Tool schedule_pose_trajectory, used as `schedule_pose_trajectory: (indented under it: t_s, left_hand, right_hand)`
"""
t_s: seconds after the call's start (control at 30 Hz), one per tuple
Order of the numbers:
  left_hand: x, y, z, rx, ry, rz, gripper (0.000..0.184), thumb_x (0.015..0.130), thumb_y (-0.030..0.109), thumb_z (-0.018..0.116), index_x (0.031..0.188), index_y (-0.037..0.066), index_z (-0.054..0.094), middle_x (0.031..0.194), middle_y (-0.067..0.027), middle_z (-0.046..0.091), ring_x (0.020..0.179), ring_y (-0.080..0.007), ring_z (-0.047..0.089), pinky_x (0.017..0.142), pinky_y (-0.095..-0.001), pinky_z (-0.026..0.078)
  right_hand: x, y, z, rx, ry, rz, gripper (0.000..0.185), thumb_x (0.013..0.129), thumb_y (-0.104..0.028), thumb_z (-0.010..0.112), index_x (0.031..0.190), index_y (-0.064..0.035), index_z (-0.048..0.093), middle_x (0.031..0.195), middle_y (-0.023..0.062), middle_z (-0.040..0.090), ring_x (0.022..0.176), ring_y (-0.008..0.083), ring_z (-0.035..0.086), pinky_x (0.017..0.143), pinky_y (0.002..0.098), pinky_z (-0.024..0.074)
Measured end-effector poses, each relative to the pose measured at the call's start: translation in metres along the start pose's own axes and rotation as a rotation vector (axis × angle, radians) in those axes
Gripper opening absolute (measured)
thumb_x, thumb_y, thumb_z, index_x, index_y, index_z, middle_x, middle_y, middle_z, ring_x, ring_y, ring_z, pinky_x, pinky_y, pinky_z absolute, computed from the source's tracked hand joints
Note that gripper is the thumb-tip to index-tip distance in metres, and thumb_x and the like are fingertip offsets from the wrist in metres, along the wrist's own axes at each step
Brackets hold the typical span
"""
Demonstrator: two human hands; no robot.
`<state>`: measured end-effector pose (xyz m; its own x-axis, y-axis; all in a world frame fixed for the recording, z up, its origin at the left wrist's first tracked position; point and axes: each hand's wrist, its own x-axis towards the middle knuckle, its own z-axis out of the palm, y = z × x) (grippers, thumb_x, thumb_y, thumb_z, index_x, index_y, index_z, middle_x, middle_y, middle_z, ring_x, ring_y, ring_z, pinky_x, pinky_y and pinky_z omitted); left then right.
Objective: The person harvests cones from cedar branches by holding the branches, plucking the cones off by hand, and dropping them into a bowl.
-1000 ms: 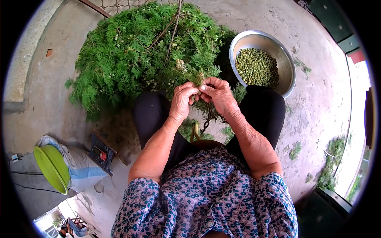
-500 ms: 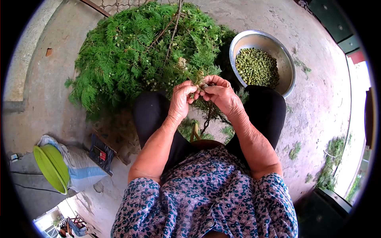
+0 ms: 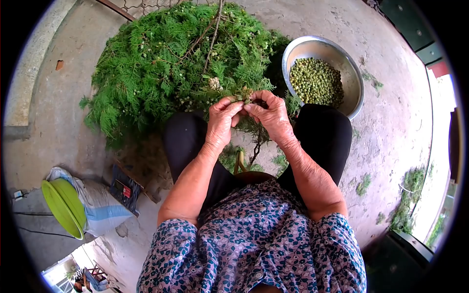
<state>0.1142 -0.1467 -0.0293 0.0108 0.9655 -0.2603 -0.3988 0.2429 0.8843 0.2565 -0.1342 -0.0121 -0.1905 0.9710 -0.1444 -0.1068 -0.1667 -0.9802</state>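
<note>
I see the left hand [image 3: 222,119] and the right hand [image 3: 273,116] close together between the knees, fingers of both pinched nearly closed on a small sprig [image 3: 243,94], though the tips are too small for me to be certain. The leafy green pile [image 3: 156,73] lies just beyond on the floor [image 3: 386,127]; a metal bowl [image 3: 352,73] holding green cones [image 3: 316,80] sits beside it, on the right.

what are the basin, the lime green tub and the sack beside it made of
Basin: likely metal, perhaps steel, smooth; its rim looks silvery and shiny. Lime green tub: probably plastic, with even colour and a slight sheen. Sack: perhaps woven plastic, pale, blue-banded and creased; any weave is too small to see.
</note>
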Motion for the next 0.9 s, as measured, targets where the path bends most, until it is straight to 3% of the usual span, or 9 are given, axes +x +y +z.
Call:
schedule_pose_trajectory:
  t_s: [0.17,0.33,0.53,0.9]
  left_hand:
    - [0.000,0.004,0.002,-0.215,0.034,-0.136,0.004,0.077,0.005,0.060,0.074,0.005,0.057,0.063,-0.0010,0.054,0.050,-0.0038,0.045,0.037,-0.0155,0.027]
    - [0.000,0.008,-0.001,-0.218,0.011,-0.204,0.003,0.077,0.004,0.058,0.074,0.005,0.056,0.062,0.0012,0.050,0.049,-0.0031,0.042,0.036,-0.0153,0.026]
    - [0.003,0.012,-0.002,-0.293,-0.033,-0.296,0.002,0.078,0.006,0.055,0.076,0.006,0.054,0.059,0.0029,0.045,0.043,-0.0029,0.034,0.035,-0.0154,0.027]
    - [0.002,0.014,0.000,-0.277,-0.024,-0.287,0.006,0.079,0.007,0.056,0.073,0.007,0.055,0.058,0.0030,0.046,0.042,-0.0028,0.035,0.036,-0.0153,0.028]
  right_hand:
    - [0.000,0.003,0.001,-0.022,-0.006,-0.025,0.013,0.077,0.000,0.061,0.087,0.0016,0.054,0.068,0.0022,0.056,0.061,0.0070,0.050,0.055,0.0216,0.0437]
    - [0.001,0.008,0.004,-0.031,-0.024,-0.026,0.009,0.078,0.002,0.058,0.086,0.0011,0.053,0.067,0.0008,0.053,0.059,0.0065,0.047,0.053,0.0208,0.0413]
    - [0.002,0.008,0.007,0.214,-0.088,0.046,0.008,0.080,0.004,0.054,0.087,-0.0003,0.053,0.065,-0.0014,0.048,0.055,0.0057,0.042,0.049,0.0200,0.0367]
    - [0.001,0.007,0.011,0.022,0.016,-0.070,0.015,0.076,0.002,0.063,0.088,0.0008,0.055,0.063,-0.0005,0.052,0.054,0.0049,0.046,0.049,0.0197,0.0402]
